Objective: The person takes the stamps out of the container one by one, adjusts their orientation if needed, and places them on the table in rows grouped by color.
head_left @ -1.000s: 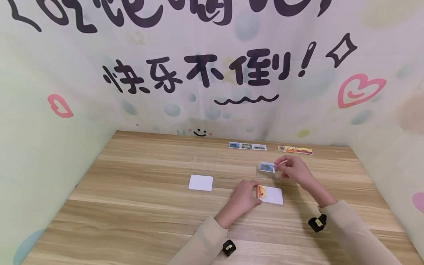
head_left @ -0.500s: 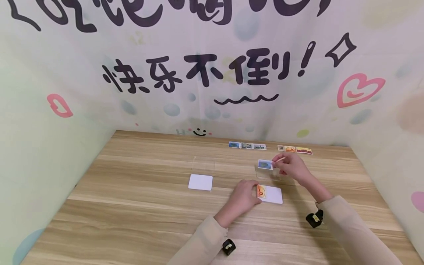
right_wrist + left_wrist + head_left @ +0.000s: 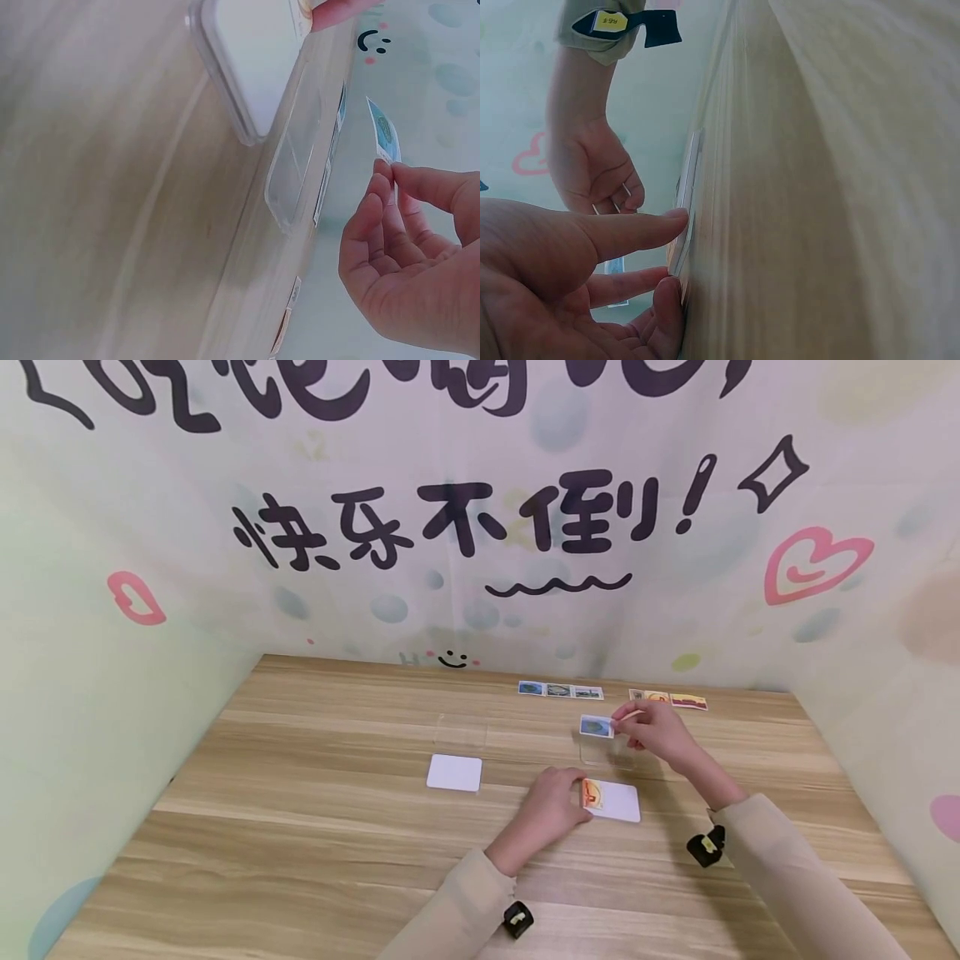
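In the head view my left hand (image 3: 553, 806) grips the left end of a white card in a clear, thin case (image 3: 621, 802). An orange stamp (image 3: 592, 794) lies at that end of the card, next to my fingertips. My right hand (image 3: 658, 735) pinches a blue stamp (image 3: 597, 726) by its right edge, raised above the table behind the card. From the right wrist view, the blue stamp (image 3: 385, 133) is upright and slightly curved between thumb and fingers. A thin white edge shows among the right fingers; what it belongs to is unclear. Beneath the stamp lies a clear cover (image 3: 606, 753).
A second white card (image 3: 454, 773) lies to the left, with another clear cover (image 3: 461, 732) behind it. At the table's back edge are a row of blue-green stamps (image 3: 559, 691) and a row of warm-coloured stamps (image 3: 688, 702). A printed cloth wall (image 3: 375, 635) stands behind.
My right hand has moved slightly left and farther back, carrying the blue stamp with it. My left hand stays where it was on the white card.
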Tool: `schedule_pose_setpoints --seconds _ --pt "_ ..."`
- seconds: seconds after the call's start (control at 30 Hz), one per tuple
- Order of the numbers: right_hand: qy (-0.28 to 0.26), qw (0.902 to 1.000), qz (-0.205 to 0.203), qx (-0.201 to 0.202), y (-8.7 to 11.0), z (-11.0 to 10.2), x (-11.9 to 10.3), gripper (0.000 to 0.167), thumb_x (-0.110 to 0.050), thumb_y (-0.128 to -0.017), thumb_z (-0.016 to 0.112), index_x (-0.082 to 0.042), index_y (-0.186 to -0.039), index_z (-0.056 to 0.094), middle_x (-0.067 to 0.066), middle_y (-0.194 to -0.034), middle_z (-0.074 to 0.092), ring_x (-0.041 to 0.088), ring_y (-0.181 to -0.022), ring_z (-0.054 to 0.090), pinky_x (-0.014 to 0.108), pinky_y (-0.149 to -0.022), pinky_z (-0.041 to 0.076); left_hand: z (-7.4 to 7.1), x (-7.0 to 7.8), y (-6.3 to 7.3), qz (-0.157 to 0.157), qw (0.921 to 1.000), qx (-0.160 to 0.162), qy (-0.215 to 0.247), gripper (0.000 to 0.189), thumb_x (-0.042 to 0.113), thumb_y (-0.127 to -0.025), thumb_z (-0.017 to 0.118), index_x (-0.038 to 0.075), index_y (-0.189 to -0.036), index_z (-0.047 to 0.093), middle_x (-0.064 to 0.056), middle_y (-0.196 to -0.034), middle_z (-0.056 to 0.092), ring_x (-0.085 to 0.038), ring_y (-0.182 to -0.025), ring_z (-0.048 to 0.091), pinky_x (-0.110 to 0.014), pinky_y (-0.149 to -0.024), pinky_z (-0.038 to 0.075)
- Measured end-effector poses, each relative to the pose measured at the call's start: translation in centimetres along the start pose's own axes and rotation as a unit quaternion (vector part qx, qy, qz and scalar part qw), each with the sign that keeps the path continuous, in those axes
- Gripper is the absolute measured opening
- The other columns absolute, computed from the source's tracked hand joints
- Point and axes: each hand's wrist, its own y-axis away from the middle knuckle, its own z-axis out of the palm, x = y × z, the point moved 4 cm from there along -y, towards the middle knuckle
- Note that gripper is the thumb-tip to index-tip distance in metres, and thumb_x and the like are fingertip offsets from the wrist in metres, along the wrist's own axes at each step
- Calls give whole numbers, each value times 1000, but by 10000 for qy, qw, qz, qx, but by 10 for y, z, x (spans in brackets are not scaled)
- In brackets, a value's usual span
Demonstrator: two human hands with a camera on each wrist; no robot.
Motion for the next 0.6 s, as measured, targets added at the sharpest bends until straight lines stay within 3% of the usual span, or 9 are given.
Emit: schedule_pose_setpoints --seconds 0.6 --pt "121 9997 197 -41 -14 2 -2 23 -9 -103 66 9 -117 65 29 -105 74 17 -69 59 29 -66 54 1 -1 -2 -31 10000 -10 -22 53 8 -83 89 0 -132 70 -13 -126 72 -27 -117 64 -35 -103 51"
